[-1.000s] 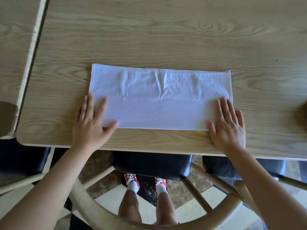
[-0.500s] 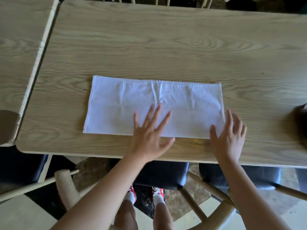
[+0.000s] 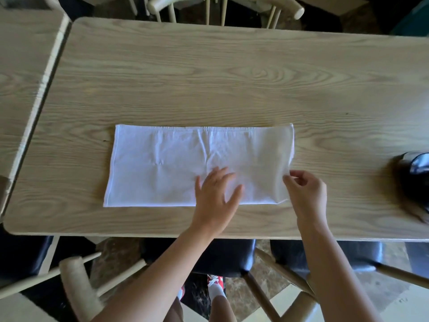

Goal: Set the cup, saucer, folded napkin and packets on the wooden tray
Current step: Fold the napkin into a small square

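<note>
A white cloth napkin (image 3: 167, 166), folded once into a long rectangle, lies flat on the wooden table (image 3: 209, 77) near its front edge. My left hand (image 3: 216, 191) presses flat on the napkin's middle, fingers spread. My right hand (image 3: 304, 194) pinches the napkin's right edge near the front corner, and that end lifts slightly off the table. No cup, saucer, packets or wooden tray can be made out in view.
A dark, blurred object (image 3: 415, 173) sits at the table's right edge. A second table (image 3: 21, 66) adjoins on the left. Wooden chairs stand at the far side (image 3: 222, 8) and beneath the near edge (image 3: 79, 282).
My left hand slid from the napkin's left corner to its middle. My right hand went from lying flat at the right corner to pinching and lifting that edge. The view drew back.
</note>
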